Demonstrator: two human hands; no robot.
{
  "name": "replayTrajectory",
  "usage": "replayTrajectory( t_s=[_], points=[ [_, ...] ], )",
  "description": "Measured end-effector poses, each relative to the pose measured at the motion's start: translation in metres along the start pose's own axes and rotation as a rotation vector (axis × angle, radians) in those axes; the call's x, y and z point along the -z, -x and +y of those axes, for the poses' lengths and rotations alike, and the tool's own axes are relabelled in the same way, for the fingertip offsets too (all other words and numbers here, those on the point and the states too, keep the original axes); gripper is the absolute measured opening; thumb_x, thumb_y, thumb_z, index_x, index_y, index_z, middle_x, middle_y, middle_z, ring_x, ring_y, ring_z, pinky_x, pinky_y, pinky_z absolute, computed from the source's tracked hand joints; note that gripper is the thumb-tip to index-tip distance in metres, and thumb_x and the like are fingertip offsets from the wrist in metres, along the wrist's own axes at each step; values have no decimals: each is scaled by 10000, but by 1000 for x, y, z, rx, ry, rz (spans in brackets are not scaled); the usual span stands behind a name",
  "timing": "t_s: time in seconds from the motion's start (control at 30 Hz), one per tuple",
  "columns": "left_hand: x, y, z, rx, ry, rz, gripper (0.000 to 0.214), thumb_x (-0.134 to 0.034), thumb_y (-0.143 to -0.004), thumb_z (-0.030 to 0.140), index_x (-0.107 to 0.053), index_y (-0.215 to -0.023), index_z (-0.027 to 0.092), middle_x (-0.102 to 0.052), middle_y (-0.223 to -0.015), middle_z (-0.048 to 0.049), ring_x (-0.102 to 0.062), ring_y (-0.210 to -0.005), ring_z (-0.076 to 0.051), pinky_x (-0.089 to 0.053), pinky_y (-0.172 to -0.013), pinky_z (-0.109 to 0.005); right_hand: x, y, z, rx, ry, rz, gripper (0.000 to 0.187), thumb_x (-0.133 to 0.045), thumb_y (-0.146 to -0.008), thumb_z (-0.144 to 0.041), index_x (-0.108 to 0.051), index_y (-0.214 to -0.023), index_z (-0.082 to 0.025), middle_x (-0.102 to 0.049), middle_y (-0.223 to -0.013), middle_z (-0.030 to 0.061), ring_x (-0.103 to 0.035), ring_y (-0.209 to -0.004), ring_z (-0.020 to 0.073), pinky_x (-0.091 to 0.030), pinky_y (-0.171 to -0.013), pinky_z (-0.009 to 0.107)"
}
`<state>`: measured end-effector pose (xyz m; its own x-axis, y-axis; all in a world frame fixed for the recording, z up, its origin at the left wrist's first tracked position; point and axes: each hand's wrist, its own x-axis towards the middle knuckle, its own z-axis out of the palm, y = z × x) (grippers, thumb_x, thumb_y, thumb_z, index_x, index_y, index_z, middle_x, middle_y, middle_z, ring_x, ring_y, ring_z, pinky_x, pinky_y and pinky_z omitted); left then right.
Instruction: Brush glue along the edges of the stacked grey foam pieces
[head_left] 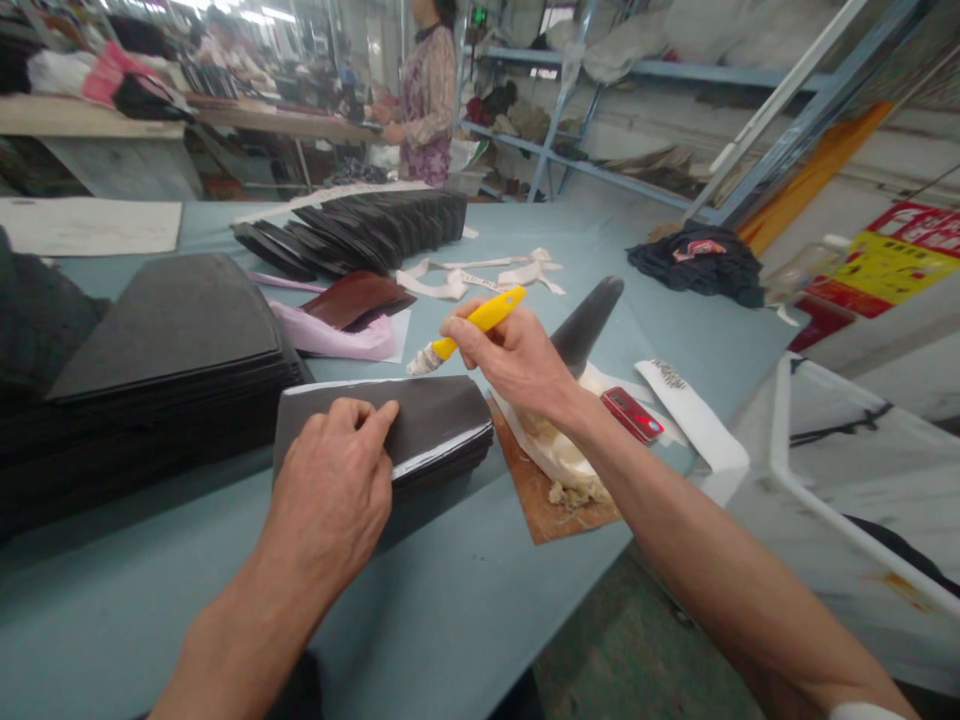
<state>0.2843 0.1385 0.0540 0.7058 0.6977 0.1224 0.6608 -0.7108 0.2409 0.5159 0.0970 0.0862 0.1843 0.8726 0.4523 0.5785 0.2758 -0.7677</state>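
Note:
In my right hand (517, 355) is a brush (480, 322) with a yellow handle, its bristles coated in white paste. The bristles hang just above the far edge of a stack of dark grey sheets (435, 415). White shows along the edges of the top sheet. My left hand (337, 470) presses on the near left part of that stack, thumb and fingers resting on the top sheet. Beside my right forearm sits a pale tub (555, 450), partly hidden by the arm, on a brown board (536, 500) with clumps of dried paste.
A taller stack of dark sheets (165, 320) stands at left. Behind lie fanned black pieces (360, 230), pink cloth (337, 335) and white strips (465, 280). A red box (632, 414) and a dark cone-shaped object (589, 320) are at right. A person (431, 90) stands beyond the table.

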Motion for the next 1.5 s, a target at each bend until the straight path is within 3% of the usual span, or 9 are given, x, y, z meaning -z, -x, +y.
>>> replayTrajectory(
  t_s=[0.33,0.53,0.8,0.93,1.07,1.27,1.5],
  points=[
    [-3,2,-3,-16,3,24,626,-267,-1015,226,-672,-1479,117,-676,-1285,-178,-626,-1035,-344,-543,-999,-567,22,9,-11,-43,199,-53,473,-605,-1053,-614,-744,-925,-181,-639,-702,-19,-522,-616,118,-353,-626,289],
    [-8,3,-8,-56,26,97,595,-271,-1040,264,-692,-1441,139,-688,-1257,-163,-636,-1015,-313,-546,-964,-530,26,12,-15,-41,160,-41,490,-603,-1050,-639,-747,-931,-187,-654,-720,-11,-529,-640,132,-365,-640,296],
    [-9,7,-11,-60,40,98,584,-287,-1044,292,-694,-1438,148,-683,-1230,-160,-632,-1013,-313,-541,-954,-530,39,24,-14,-99,366,-19,436,-603,-1062,-543,-736,-836,-195,-692,-785,34,-530,-668,147,-357,-682,320],
    [-10,7,-10,-71,48,132,570,-296,-1050,281,-692,-1438,146,-687,-1237,-153,-632,-995,-312,-549,-939,-537,41,23,-21,-72,365,27,436,-631,-1056,-532,-733,-807,-190,-710,-803,42,-557,-682,147,-369,-673,317],
    [-8,6,-6,-51,35,99,570,-300,-1041,242,-689,-1449,156,-687,-1260,-154,-640,-1015,-322,-560,-952,-541,24,14,-27,-11,159,60,411,-638,-1058,-556,-756,-928,-185,-692,-793,10,-578,-697,137,-398,-676,301],
    [-5,6,1,0,11,44,575,-346,-1007,182,-679,-1475,166,-683,-1287,-161,-640,-1041,-355,-583,-958,-578,-24,-10,-29,-5,-128,-28,489,-633,-1020,-673,-731,-972,-197,-654,-773,-10,-591,-726,139,-411,-641,288],
    [0,4,8,46,-9,-12,567,-435,-973,117,-677,-1481,183,-693,-1294,-153,-650,-1057,-362,-598,-974,-571,-60,-30,-33,-3,-136,-130,429,-663,-1021,-630,-677,-831,-245,-609,-714,-18,-531,-673,159,-415,-642,326]
  ],
)
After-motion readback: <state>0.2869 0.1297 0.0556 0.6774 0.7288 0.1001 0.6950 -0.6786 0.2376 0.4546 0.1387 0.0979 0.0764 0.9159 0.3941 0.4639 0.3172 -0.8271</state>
